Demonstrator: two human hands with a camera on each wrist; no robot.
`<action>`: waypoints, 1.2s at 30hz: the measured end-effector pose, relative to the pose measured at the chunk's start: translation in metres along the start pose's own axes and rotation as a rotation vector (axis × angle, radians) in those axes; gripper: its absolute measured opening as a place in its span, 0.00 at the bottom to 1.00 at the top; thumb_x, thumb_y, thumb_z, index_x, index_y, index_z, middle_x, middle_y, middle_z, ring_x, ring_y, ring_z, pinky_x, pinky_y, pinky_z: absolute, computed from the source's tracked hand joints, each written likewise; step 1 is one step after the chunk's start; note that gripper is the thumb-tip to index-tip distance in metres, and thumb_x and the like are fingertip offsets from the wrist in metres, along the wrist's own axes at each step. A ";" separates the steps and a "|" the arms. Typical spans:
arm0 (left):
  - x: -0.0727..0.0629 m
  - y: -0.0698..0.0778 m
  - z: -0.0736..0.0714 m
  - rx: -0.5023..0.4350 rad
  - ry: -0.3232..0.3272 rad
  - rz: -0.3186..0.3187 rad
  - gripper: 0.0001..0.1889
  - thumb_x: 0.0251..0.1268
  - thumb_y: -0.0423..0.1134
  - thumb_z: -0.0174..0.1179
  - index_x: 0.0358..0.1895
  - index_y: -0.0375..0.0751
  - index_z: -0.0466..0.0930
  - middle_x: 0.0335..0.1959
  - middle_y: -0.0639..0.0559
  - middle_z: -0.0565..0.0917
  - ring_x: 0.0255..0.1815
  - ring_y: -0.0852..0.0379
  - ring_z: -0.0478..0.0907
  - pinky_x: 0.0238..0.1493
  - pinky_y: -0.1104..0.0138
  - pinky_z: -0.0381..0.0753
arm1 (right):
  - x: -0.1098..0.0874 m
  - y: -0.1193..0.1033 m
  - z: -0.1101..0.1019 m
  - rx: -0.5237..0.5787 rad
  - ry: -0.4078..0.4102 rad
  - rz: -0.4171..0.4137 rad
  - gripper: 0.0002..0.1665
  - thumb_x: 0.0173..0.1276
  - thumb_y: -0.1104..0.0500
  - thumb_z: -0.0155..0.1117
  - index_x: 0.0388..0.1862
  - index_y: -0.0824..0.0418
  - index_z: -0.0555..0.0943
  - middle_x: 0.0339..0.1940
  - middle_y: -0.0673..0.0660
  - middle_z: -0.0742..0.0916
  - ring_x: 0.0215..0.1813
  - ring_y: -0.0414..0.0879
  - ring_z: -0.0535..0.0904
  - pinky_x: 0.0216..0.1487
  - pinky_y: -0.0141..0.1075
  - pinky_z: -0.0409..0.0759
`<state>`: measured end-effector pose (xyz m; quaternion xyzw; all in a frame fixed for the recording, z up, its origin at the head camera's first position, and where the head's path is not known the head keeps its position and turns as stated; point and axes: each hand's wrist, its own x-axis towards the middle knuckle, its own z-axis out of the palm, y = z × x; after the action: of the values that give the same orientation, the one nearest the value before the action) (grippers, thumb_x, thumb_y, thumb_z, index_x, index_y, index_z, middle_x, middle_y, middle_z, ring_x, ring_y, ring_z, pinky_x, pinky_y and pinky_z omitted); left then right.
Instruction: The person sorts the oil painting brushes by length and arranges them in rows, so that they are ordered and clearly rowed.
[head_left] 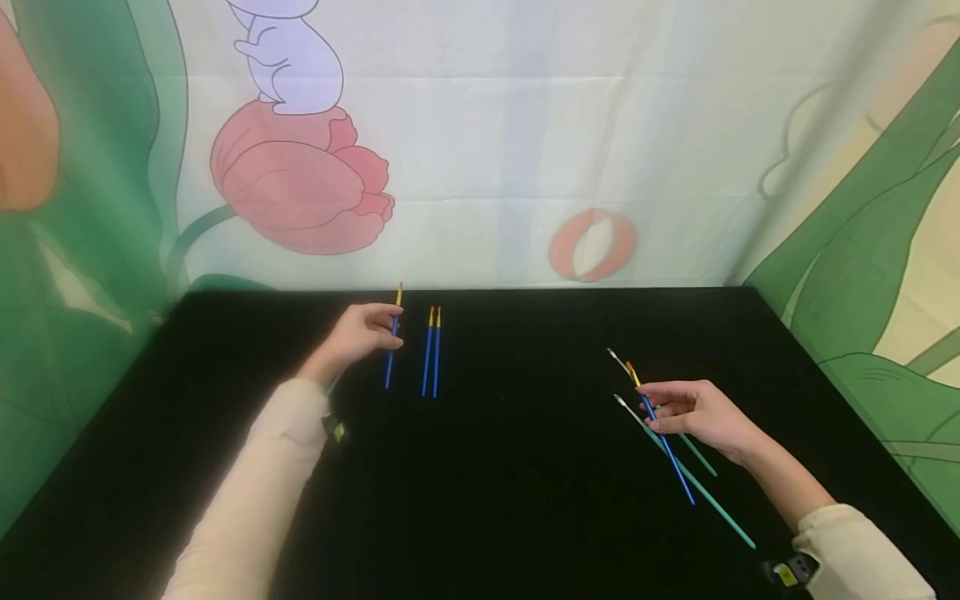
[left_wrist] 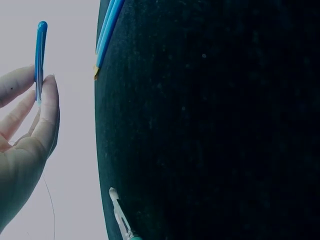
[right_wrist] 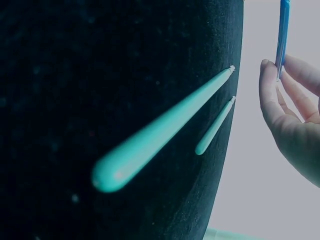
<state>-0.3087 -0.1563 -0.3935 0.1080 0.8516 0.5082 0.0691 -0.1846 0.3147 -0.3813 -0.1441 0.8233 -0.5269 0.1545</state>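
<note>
My left hand (head_left: 366, 330) pinches a blue paintbrush (head_left: 390, 367) between thumb and fingers, its gold ferrule and bristles pointing away. Just right of it, two more blue paintbrushes (head_left: 430, 358) lie side by side on the black table. At the right, my right hand (head_left: 701, 414) pinches another blue paintbrush (head_left: 678, 471) that slants over two teal paintbrushes (head_left: 720, 504) with white tips. In the right wrist view, the teal handles (right_wrist: 162, 131) lie on the table, apart from the pinched blue handle (right_wrist: 283, 35). Fingers partly hide both held brushes.
A teal-handled brush with a pale metal end (left_wrist: 120, 215) lies below the left hand, mostly hidden by the wrist in the head view. The black tabletop (head_left: 517, 492) ends at a printed curtain (head_left: 480, 167) behind and at both sides.
</note>
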 end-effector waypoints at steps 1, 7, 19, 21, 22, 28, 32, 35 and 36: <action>0.000 0.000 0.000 0.001 -0.001 0.000 0.26 0.55 0.29 0.61 0.60 0.38 0.69 0.49 0.37 0.73 0.49 0.44 0.74 0.52 0.53 0.74 | 0.000 0.000 0.000 0.001 0.002 0.002 0.30 0.59 0.68 0.62 0.57 0.80 0.66 0.44 0.73 0.78 0.40 0.49 0.81 0.40 0.35 0.81; 0.002 0.002 0.002 0.000 -0.010 -0.003 0.26 0.55 0.28 0.60 0.60 0.35 0.69 0.49 0.35 0.73 0.48 0.43 0.74 0.51 0.54 0.75 | 0.001 -0.002 0.001 0.002 0.001 0.010 0.30 0.59 0.67 0.62 0.58 0.79 0.66 0.45 0.73 0.78 0.39 0.49 0.81 0.40 0.35 0.81; 0.008 -0.001 0.010 -0.005 -0.064 -0.034 0.25 0.57 0.29 0.59 0.60 0.34 0.68 0.52 0.36 0.73 0.51 0.43 0.73 0.52 0.55 0.74 | 0.001 -0.004 0.001 0.003 0.010 0.026 0.30 0.59 0.67 0.62 0.58 0.79 0.66 0.45 0.73 0.78 0.40 0.49 0.81 0.41 0.35 0.81; 0.008 0.000 0.011 -0.007 -0.072 -0.036 0.25 0.57 0.28 0.59 0.60 0.34 0.68 0.52 0.36 0.72 0.51 0.43 0.73 0.52 0.55 0.74 | 0.000 -0.004 0.001 0.013 0.007 0.026 0.31 0.59 0.67 0.62 0.58 0.79 0.65 0.45 0.73 0.78 0.40 0.49 0.81 0.41 0.35 0.81; 0.009 0.000 0.012 -0.008 -0.073 -0.040 0.25 0.57 0.28 0.59 0.60 0.34 0.68 0.52 0.35 0.72 0.50 0.43 0.73 0.52 0.55 0.74 | 0.000 -0.004 0.001 0.015 0.006 0.024 0.31 0.59 0.67 0.62 0.58 0.79 0.65 0.45 0.73 0.78 0.40 0.50 0.81 0.41 0.35 0.81; 0.011 0.001 0.016 -0.031 -0.078 -0.060 0.25 0.57 0.28 0.59 0.60 0.33 0.68 0.52 0.34 0.72 0.48 0.43 0.76 0.51 0.57 0.76 | 0.000 -0.001 0.001 0.021 0.001 0.013 0.31 0.58 0.68 0.62 0.58 0.79 0.65 0.45 0.73 0.78 0.39 0.49 0.81 0.41 0.35 0.81; 0.013 0.000 0.018 -0.057 -0.082 -0.072 0.25 0.56 0.26 0.58 0.59 0.31 0.68 0.51 0.33 0.72 0.46 0.43 0.77 0.48 0.60 0.78 | 0.000 -0.001 0.001 0.026 0.000 0.014 0.30 0.59 0.68 0.62 0.58 0.79 0.65 0.45 0.73 0.78 0.40 0.49 0.81 0.41 0.35 0.81; 0.014 0.000 0.020 -0.057 -0.083 -0.083 0.25 0.56 0.25 0.59 0.59 0.31 0.68 0.51 0.33 0.72 0.46 0.43 0.77 0.47 0.61 0.78 | 0.000 -0.001 0.001 0.026 0.000 0.012 0.30 0.59 0.68 0.62 0.58 0.79 0.65 0.44 0.73 0.78 0.40 0.50 0.81 0.40 0.35 0.81; 0.014 -0.001 0.020 -0.054 -0.084 -0.084 0.25 0.56 0.25 0.58 0.59 0.30 0.67 0.51 0.33 0.72 0.46 0.43 0.77 0.47 0.61 0.78 | 0.000 -0.002 0.001 0.026 0.000 0.011 0.30 0.59 0.68 0.62 0.58 0.79 0.65 0.44 0.73 0.78 0.39 0.49 0.81 0.41 0.35 0.81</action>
<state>-0.3181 -0.1360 -0.4035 0.0913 0.8378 0.5226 0.1292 -0.1841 0.3136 -0.3801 -0.1375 0.8171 -0.5367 0.1596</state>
